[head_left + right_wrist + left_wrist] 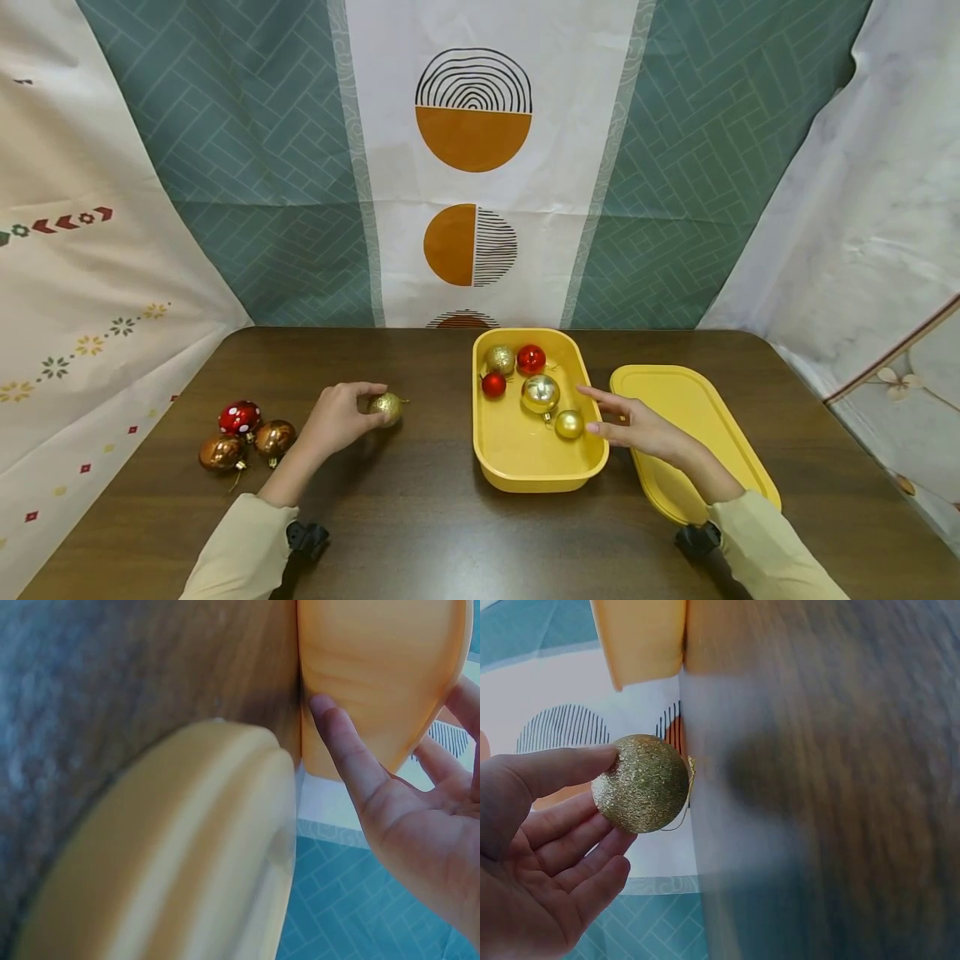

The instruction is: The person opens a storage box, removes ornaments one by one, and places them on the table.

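Observation:
My left hand (339, 419) pinches a gold glitter bauble (387, 408) between thumb and fingers, left of the box. In the left wrist view the bauble (646, 784) is just off the table, its gold string loop dangling. My right hand (636, 427) holds the right side of a yellow plastic box (525, 467). The right wrist view has the thumb (349, 754) against the box's outer wall (379, 667), with other fingers at the rim and partly hidden. Inside lie a glitter bauble (500, 360), two red baubles (531, 359) and two shiny gold ones (540, 393).
At the left of the brown table (420, 533) lie a red bauble with white dots (240, 418) and two brown baubles (221, 452). A yellow lid (675, 392) lies flat to the right of the box, under the right forearm. Patterned cloth hangs behind.

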